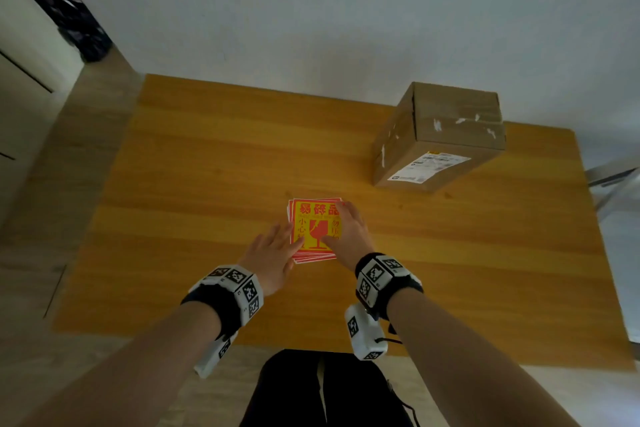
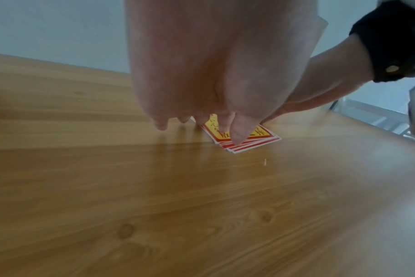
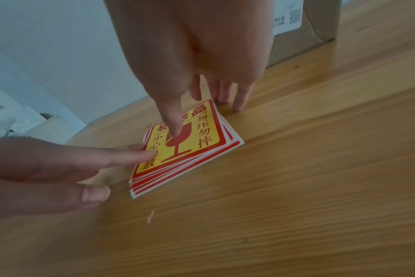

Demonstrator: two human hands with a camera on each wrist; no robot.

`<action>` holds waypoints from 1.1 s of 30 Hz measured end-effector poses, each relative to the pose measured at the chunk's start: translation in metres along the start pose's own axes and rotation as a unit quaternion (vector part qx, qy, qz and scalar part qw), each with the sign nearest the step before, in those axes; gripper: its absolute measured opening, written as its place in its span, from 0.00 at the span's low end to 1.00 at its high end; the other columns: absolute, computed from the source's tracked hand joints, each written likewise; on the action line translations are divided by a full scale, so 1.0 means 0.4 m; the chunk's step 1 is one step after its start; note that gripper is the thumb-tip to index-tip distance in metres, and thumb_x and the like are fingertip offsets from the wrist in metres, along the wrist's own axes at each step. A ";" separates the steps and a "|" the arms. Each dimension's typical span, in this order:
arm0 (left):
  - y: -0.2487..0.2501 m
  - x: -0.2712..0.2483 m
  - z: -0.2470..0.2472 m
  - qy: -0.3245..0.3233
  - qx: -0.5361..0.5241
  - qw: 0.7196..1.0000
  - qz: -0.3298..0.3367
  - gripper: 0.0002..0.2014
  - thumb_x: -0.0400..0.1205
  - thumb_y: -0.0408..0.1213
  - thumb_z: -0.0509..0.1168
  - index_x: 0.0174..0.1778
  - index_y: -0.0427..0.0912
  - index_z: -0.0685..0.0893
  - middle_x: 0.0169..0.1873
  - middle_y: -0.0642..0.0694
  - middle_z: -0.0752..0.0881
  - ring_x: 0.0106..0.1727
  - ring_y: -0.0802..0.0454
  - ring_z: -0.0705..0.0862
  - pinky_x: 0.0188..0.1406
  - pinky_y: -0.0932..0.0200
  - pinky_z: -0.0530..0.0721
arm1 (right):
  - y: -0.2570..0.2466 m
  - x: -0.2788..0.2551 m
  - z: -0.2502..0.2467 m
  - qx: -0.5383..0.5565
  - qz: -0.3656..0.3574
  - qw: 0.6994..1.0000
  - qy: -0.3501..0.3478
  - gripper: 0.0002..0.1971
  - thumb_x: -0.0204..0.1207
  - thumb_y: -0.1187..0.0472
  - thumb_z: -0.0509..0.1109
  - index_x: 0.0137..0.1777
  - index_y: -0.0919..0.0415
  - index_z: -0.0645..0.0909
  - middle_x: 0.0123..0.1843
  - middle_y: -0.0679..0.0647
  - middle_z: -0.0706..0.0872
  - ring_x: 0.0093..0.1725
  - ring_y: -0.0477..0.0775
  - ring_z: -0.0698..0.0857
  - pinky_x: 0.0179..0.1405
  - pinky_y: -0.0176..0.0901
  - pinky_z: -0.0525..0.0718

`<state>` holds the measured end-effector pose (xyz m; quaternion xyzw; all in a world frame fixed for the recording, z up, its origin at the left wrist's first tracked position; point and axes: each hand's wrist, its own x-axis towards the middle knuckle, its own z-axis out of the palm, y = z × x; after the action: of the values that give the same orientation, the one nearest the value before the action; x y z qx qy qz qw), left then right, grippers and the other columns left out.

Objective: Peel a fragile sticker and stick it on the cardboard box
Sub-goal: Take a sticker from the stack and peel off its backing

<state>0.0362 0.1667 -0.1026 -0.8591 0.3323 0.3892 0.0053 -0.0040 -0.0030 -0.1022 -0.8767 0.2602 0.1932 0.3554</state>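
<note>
We are reaching both bare forearms forward and converging them, each wrist wearing a dark band with white marker-printed blocks. Our left hand (image 1: 273, 255) is lying palm down with fingers straight and lightly spread, fingertips (image 3: 152, 152) pointing right, thumb (image 3: 92, 195) extended alongside. Our right hand (image 1: 348, 230) is arching from the other side, palm down, thumb (image 3: 174, 129) pointing straight down and pressing at its tip, the remaining fingers (image 3: 239, 102) extended downward beyond it, tips planted. Neither hand is curling closed.
</note>
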 end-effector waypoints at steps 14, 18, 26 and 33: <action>0.016 -0.006 0.003 0.011 -0.053 0.998 0.015 0.28 0.87 0.40 0.49 0.83 0.51 0.48 0.84 0.49 0.39 0.85 0.48 0.40 0.84 0.47 0.47 | -0.011 0.003 -0.029 0.199 0.080 0.966 0.146 0.24 0.74 0.67 0.73 0.70 0.62 0.75 0.58 0.56 0.87 0.54 0.55 0.87 0.52 0.50 0.88; 0.030 -0.018 -0.029 0.031 -0.153 0.988 0.008 0.28 0.86 0.39 0.53 0.82 0.54 0.54 0.84 0.51 0.46 0.85 0.47 0.52 0.82 0.49 0.60 | -0.009 -0.017 -0.054 0.258 0.050 0.957 0.124 0.10 0.76 0.65 0.72 0.56 0.64 0.86 0.52 0.57 0.90 0.47 0.50 0.87 0.41 0.36 0.85; 0.093 -0.070 -0.155 0.139 -0.241 0.960 0.039 0.24 0.87 0.38 0.53 0.80 0.50 0.62 0.82 0.48 0.61 0.82 0.48 0.63 0.79 0.53 0.64 | -0.041 -0.084 -0.138 0.362 0.009 0.928 0.084 0.03 0.77 0.66 0.70 0.43 0.59 0.84 0.43 0.60 0.89 0.45 0.60 0.89 0.51 0.57 0.90; 0.167 -0.103 -0.246 0.217 -0.296 0.928 0.066 0.22 0.86 0.39 0.55 0.78 0.51 0.68 0.80 0.50 0.66 0.79 0.48 0.68 0.74 0.55 0.70 | -0.073 -0.135 -0.240 0.430 -0.033 0.902 0.035 0.02 0.78 0.69 0.67 0.46 0.63 0.80 0.41 0.58 0.89 0.39 0.55 0.89 0.45 0.47 0.91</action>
<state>0.0435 0.1118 0.0104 -0.8611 0.2512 0.2737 -0.3471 -0.0147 -0.0375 0.0058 -0.6532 0.3011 0.0203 0.6945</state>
